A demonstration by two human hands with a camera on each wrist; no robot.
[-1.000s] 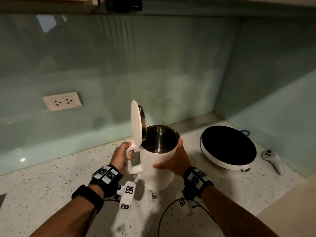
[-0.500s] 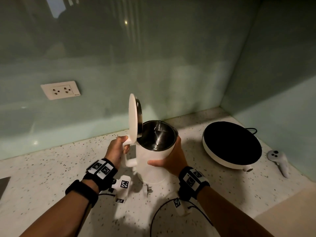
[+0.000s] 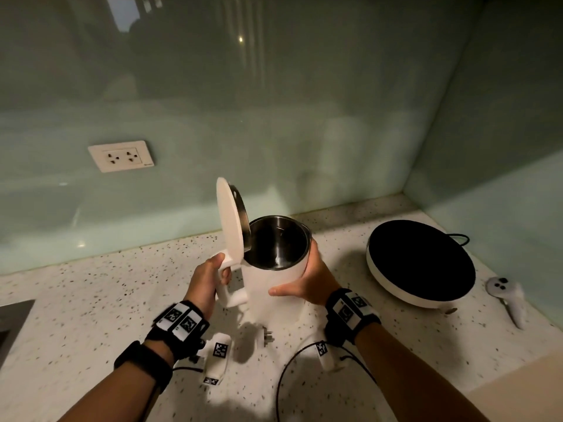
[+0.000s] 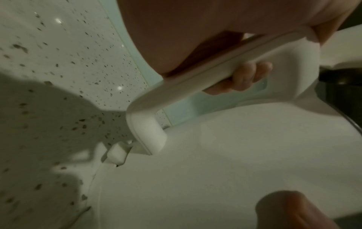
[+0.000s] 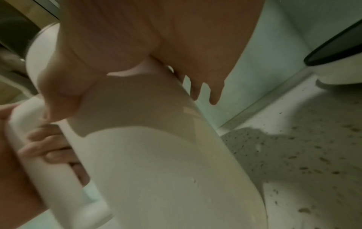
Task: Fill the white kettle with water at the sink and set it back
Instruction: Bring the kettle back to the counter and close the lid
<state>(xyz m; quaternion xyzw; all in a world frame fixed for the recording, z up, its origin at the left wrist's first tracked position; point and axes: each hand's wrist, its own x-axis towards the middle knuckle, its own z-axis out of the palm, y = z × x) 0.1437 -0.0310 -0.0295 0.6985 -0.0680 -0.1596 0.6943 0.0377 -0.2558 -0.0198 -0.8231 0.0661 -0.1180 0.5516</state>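
Note:
The white kettle (image 3: 271, 309) is held a little above the speckled counter (image 3: 91, 300), its steel inside showing. Its lid (image 3: 230, 220) stands open, upright on the handle side. My left hand (image 3: 207, 281) grips the handle (image 4: 195, 80), with its fingers (image 4: 245, 77) curled through the loop. My right hand (image 3: 313, 278) wraps round the kettle's right side just under the rim, thumb toward me. In the right wrist view the kettle body (image 5: 156, 162) fills the frame under my right hand (image 5: 137, 38). I cannot tell whether there is water inside.
A round white appliance with a black top (image 3: 420, 263) sits at the right, with a white controller (image 3: 505, 293) beyond it. A plug (image 3: 266, 336) and a black cable (image 3: 283, 376) lie under the kettle. A wall socket (image 3: 122, 155) is at the back left. The sink's corner (image 3: 12, 315) shows at the far left.
Both hands have kept their hold while the kettle rose slightly off the counter. The head view swung left, bringing the sink's corner into sight.

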